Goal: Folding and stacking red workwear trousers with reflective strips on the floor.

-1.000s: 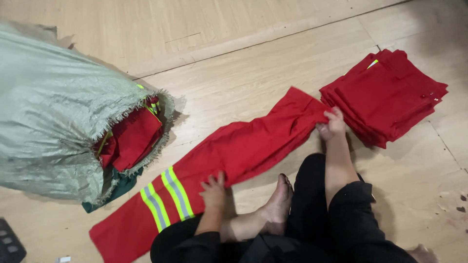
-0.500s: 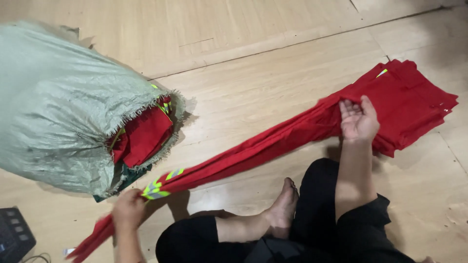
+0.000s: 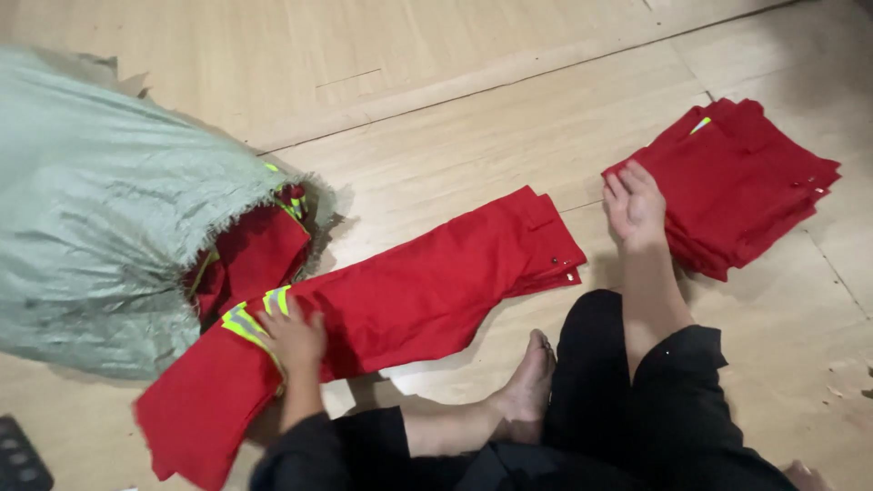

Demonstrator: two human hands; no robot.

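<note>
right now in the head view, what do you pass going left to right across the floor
grey-green woven sack → left hand on the reflective stripe → red trousers laid flat → bare foot → right hand → stack of folded red garments

Red work trousers with yellow-green reflective bands, laid flat on a wooden floor.
The red cloth trousers (image 3: 409, 300) lie folded lengthwise and slantwise, waistband up right, banded cuffs down left beside a sack mouth; a stack of folded red garments (image 3: 737, 186) lies well apart at right.
</note>
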